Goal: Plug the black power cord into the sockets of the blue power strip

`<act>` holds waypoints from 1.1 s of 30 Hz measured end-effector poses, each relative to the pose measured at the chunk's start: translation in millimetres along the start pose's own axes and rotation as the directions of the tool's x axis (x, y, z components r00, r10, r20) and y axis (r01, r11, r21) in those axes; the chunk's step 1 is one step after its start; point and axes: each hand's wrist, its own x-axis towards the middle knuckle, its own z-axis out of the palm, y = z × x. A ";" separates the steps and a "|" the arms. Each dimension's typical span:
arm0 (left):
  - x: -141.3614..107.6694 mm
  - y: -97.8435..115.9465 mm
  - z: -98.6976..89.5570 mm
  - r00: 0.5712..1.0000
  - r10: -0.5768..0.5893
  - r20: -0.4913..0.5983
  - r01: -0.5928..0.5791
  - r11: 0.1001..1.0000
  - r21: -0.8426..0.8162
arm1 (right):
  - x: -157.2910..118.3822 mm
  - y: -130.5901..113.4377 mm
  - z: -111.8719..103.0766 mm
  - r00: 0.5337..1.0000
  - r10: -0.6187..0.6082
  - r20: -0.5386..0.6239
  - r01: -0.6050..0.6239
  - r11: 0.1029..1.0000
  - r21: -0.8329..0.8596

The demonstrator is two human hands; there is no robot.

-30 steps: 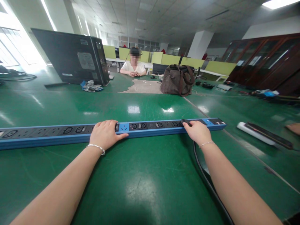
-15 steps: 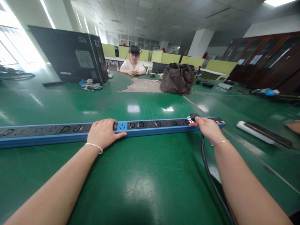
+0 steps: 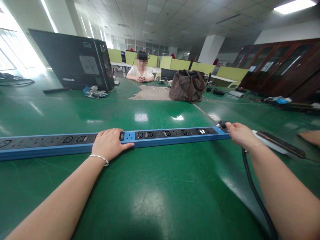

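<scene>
A long blue power strip (image 3: 160, 142) with black sockets lies across the green table. My left hand (image 3: 108, 144) grips it from above, thumb along the near side, beside a bright blue socket (image 3: 129, 136). Between the thumb and fingers of my right hand (image 3: 242, 134) is a black plug (image 3: 222, 124), its metal prongs pointing left. The plug is at the right end of the strip; whether it touches the strip I cannot tell. From under that hand a thick black cable (image 3: 255, 186) runs down toward me.
A black computer case (image 3: 75, 63) stands at the back left, gloves (image 3: 95, 92) beside it. Farther right is a brown bag (image 3: 186, 86). A white-and-black bar (image 3: 281, 143) lies right of my hand, near another person's hand (image 3: 310, 136). Someone (image 3: 141, 71) sits across the table.
My right hand has moved right with the plug, from above the sockets near the strip's end to the end itself. My left hand keeps its place on the strip.
</scene>
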 end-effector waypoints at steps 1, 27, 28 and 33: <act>0.1 -0.1 0.1 1.000 0.000 0.000 0.000 1.000 -0.001 | 4.1 0.9 -2.3 1.000 0.015 0.022 -0.013 0.998 -0.065; 0.8 -0.2 -0.5 1.000 -0.002 0.010 0.002 1.000 -0.012 | 30.8 -12.5 19.4 0.991 0.009 0.131 0.031 0.955 -0.295; 0.9 -0.2 -0.6 1.000 -0.005 0.010 0.006 1.000 -0.019 | 31.2 -13.7 19.0 0.989 0.005 0.146 0.040 0.951 -0.306; 0.7 0.1 -0.9 1.000 -0.004 0.011 0.005 1.000 -0.004 | 30.0 -13.6 22.4 0.978 0.003 0.206 0.063 0.948 -0.313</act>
